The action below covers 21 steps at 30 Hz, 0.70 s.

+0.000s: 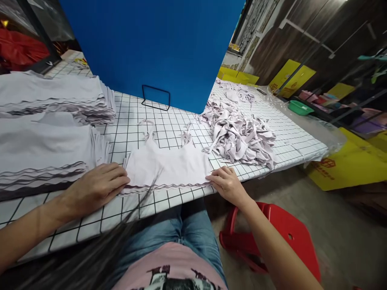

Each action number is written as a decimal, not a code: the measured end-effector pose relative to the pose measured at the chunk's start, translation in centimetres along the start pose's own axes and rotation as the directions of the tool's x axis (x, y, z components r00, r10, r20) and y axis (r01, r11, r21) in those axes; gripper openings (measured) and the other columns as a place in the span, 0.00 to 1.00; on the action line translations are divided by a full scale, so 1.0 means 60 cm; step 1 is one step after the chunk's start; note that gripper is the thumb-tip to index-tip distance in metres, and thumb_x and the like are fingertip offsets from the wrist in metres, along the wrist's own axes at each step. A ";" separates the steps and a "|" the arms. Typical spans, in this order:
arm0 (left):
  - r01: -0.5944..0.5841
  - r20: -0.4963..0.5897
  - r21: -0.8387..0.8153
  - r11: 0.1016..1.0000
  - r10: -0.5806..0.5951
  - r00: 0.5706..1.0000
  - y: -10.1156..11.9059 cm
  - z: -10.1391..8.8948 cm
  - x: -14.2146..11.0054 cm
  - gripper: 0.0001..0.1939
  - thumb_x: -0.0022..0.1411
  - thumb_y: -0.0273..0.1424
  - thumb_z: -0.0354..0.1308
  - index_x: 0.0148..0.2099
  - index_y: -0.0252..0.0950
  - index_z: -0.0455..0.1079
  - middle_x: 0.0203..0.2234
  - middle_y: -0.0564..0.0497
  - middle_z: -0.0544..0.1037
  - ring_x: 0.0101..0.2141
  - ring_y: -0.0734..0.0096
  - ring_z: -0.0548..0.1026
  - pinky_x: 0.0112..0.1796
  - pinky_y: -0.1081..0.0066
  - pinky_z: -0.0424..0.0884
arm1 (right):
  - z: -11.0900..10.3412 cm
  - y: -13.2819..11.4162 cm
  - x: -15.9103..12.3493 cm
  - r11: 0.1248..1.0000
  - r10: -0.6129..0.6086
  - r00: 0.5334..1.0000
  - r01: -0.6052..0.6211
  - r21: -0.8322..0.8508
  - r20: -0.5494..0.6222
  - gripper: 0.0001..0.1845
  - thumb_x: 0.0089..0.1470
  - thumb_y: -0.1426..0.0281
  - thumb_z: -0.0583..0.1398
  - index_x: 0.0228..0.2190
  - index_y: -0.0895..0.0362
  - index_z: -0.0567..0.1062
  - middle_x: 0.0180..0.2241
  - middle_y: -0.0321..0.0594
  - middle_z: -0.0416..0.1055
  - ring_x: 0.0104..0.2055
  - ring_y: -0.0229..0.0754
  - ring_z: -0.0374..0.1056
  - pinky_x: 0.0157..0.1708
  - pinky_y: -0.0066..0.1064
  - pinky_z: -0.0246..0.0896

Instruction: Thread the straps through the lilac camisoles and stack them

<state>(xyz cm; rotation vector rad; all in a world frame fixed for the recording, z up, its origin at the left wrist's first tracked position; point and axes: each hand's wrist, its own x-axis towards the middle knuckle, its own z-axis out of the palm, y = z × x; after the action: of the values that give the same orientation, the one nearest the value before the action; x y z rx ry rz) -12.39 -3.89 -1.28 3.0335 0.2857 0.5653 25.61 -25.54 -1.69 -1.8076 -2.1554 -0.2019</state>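
Note:
A pale camisole top [172, 167] with thin straps lies flat near the front edge of the table, its wavy hem towards me. My left hand [104, 183] pinches the hem's left corner between closed fingers. At the opposite corner, my right hand [225, 181] grips the hem the same way. More fabric edges show just under the hem, so several layers may lie there. Left of the camisole rise two stacks of similar pale pieces, a nearer stack [42, 141] and a farther stack [48, 90]. My left hand is close beside the nearer one.
Loose pale fabric strips [242, 137] are heaped on the right of the grid-patterned table [178, 197]. A big blue panel [157, 44] stands behind the camisole, with a black wire frame [156, 106] at its foot. Below right is a red stool [290, 233]; yellow boxes [347, 161] stand beyond.

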 end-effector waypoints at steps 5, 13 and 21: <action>0.074 -0.069 -0.103 0.992 -0.082 0.994 0.008 -0.005 0.023 0.05 0.64 0.32 0.56 0.39 0.38 0.71 0.37 0.49 0.73 0.40 0.65 0.70 0.41 0.66 0.69 | -0.013 -0.016 0.014 0.990 0.068 0.998 -0.067 0.121 -0.004 0.16 0.63 0.61 0.56 0.51 0.51 0.73 0.50 0.45 0.70 0.51 0.49 0.63 0.51 0.44 0.56; 0.735 0.033 -0.006 0.678 -0.734 0.678 -0.020 0.005 0.121 0.12 0.66 0.36 0.50 0.41 0.34 0.71 0.40 0.45 0.75 0.37 0.65 0.74 0.36 0.68 0.69 | 0.057 -0.024 0.057 0.995 0.095 0.995 -0.095 0.009 0.021 0.24 0.66 0.61 0.51 0.61 0.49 0.62 0.62 0.46 0.61 0.66 0.55 0.53 0.56 0.50 0.53; 0.715 0.142 0.039 0.698 -0.712 0.687 -0.021 -0.002 0.120 0.08 0.61 0.29 0.50 0.29 0.35 0.66 0.31 0.46 0.77 0.37 0.60 0.73 0.33 0.66 0.66 | 0.053 -0.030 0.054 0.997 0.078 0.986 -0.076 -0.017 0.148 0.28 0.66 0.60 0.49 0.65 0.50 0.57 0.66 0.46 0.54 0.69 0.52 0.49 0.60 0.51 0.52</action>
<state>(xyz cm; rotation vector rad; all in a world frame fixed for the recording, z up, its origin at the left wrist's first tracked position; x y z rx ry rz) -6.05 -1.28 1.30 2.5798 1.3592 0.2614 22.90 -21.90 -3.45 -1.9659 -2.1808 -0.0633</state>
